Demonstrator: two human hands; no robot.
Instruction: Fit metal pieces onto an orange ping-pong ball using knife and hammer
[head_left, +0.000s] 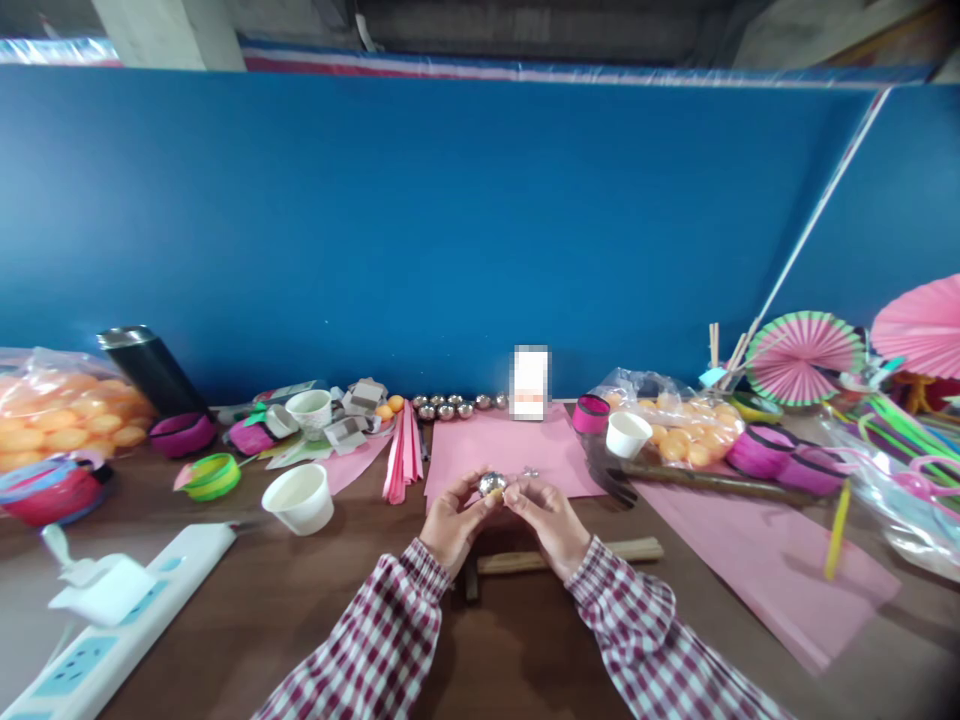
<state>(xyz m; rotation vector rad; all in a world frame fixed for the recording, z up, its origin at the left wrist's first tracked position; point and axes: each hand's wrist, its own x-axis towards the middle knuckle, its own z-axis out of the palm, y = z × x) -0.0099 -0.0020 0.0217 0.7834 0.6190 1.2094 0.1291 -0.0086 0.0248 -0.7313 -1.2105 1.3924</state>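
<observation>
Above the near edge of a pink paper sheet (510, 440), my two hands meet in front of me. My left hand (456, 515) is closed, thumb and fingers pinching a shiny silver bell (491, 484). The fingertips of my right hand (551, 520) are pressed together against the bell's near side, where a small yellowish bit shows. What exactly the right fingers grip is too small to make out. Just beyond the right fingers is a small shiny silver piece (530, 472). A wooden-handled tool (570, 556) lies on the table below my hands.
Silver balls (445, 408) line the paper's far edge near a pixelated white rectangle (530, 383). A hammer (611, 475) lies right. Paper cups (298, 498), pink strips (405, 455), bags of orange balls (694, 425), paper fans (806, 358) and a power strip (127, 620) surround the work area.
</observation>
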